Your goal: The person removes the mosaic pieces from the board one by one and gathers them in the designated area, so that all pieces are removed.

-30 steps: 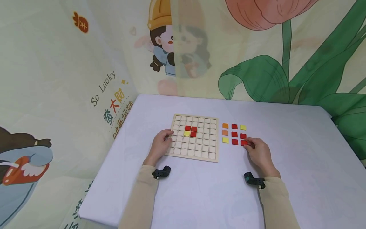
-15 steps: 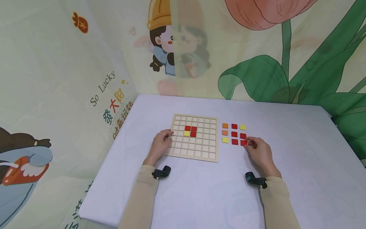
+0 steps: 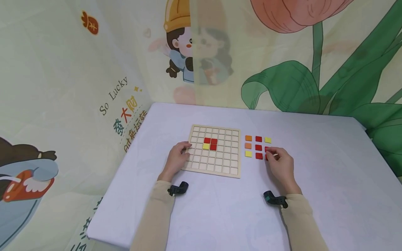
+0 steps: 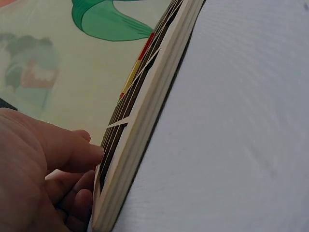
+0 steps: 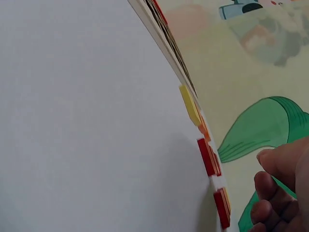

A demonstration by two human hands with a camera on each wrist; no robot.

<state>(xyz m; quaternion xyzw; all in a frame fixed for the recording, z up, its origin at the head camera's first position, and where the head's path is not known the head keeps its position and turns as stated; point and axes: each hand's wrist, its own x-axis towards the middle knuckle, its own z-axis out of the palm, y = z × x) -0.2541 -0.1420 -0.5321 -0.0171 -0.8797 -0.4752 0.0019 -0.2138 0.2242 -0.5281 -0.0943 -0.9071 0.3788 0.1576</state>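
Note:
A light wooden grid board (image 3: 225, 162) lies flat on the table. Near its middle sit several red tiles (image 3: 213, 147) and one yellow tile (image 3: 206, 146) in a two-by-two block. My left hand (image 3: 174, 161) holds the board's left edge, the thumb resting on its rim in the left wrist view. My right hand (image 3: 282, 166) hovers over the right column of loose tiles, partly covering two red ones (image 3: 266, 157). In the right wrist view, its loosely bent fingers (image 5: 275, 193) are apart from the red tiles (image 5: 222, 208), and no tile shows between them.
Right of the board, loose tiles lie in three columns: orange ones (image 3: 248, 138) and a yellow one (image 3: 248, 154), red ones (image 3: 259, 147), then a yellow one (image 3: 268, 140) above the covered reds. A white cloth (image 3: 220, 212) covers the table; a printed curtain (image 3: 282, 52) hangs behind.
My right hand has shifted slightly left and up, so it now hides more of the two lower red tiles in the right column. My left hand stays at the board's edge.

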